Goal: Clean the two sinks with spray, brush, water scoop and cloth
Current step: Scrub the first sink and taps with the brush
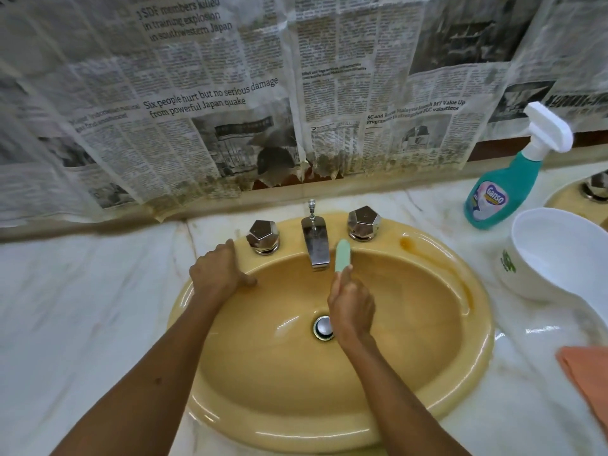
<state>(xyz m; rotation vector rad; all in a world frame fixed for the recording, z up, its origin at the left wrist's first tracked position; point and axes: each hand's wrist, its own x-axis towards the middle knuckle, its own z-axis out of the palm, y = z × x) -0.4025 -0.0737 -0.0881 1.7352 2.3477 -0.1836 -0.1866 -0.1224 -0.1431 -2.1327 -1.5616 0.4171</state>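
The yellow sink (329, 383) sits sunk in a pale marble bench (82, 307), its oval rim running close to the near edge of the view; the left hand (218, 274) rests palm down on the back-left rim, fingers (245, 280) loosely spread, the thumb reaching over the lip into the bowl, holding nothing; just beside it stands the left tap handle (263, 236). The right hand (350, 309) hangs over the middle of the bowl, fingers curled tight around the handle of a pale green brush (343, 255), whose head points up at the back wall of the bowl, just right of the spout (316, 245) and below the right tap handle (364, 222); whether the brush touches the porcelain cannot be told. The drain (323, 328) shows just left of the right wrist. The left bench lies open; the right side is crowded: a teal spray bottle (501, 192) stands by the back wall, a white water scoop (559, 255) sits near the sink's right rim, an orange cloth (589, 376) lies at the right edge, and the second sink (572, 199) peeps in at the far right. Newspaper (230, 110) covers the wall behind.
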